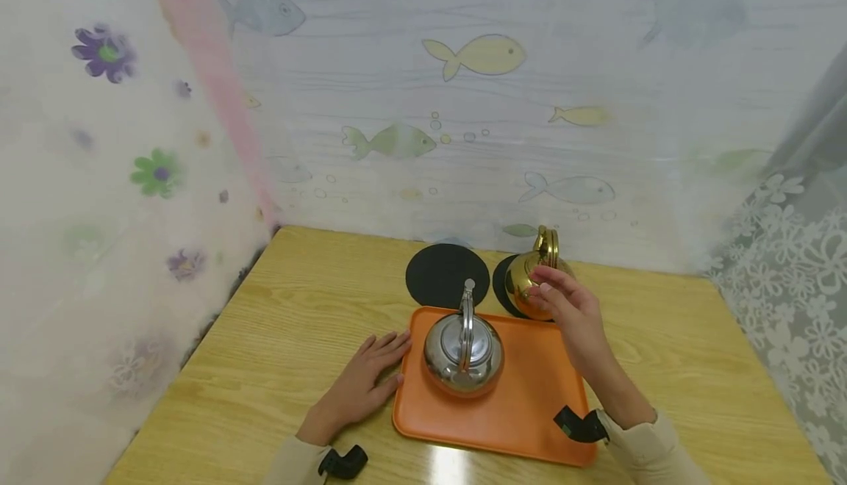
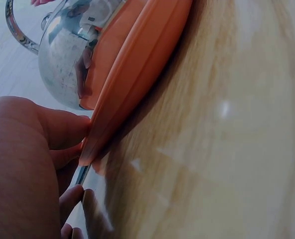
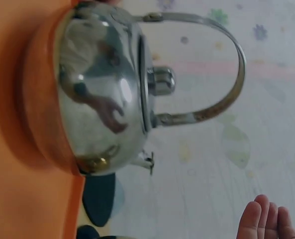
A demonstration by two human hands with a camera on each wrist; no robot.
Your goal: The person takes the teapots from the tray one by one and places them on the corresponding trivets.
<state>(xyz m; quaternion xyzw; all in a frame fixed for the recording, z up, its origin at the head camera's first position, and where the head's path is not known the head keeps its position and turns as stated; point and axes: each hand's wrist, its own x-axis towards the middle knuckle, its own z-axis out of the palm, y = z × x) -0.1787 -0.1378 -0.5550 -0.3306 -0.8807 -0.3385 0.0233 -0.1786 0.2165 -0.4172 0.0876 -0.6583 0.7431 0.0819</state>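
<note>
Tray (image 1: 529,411), orange and oblong, lies flat on the wooden table (image 1: 317,272); its long axis runs left to right, the right end slanting slightly toward the person. Silver kettle (image 1: 456,353) stands upright on it, left of centre, the handle's arch aligned near-to-far and the spout pointing to the far side. The left hand (image 1: 364,375), fingers extended, touches the tray's left edge with its fingertips and thumb, unwrapped.

Just beyond the far right part of the tray, a gold kettle (image 1: 522,270) stands upright, its handle raised; its spout's direction I cannot tell. The right hand (image 1: 577,320) is in front of it, 4 fingers together and a moderate gap to the thumb, holding nothing; contact with the kettle cannot be told.

Farther out are 2 round black mats: the left mat (image 1: 446,275) behind the silver kettle, the right mat (image 1: 500,286) partly hidden by the gold kettle. A fish-patterned curtain (image 1: 397,184) hangs behind.
</note>
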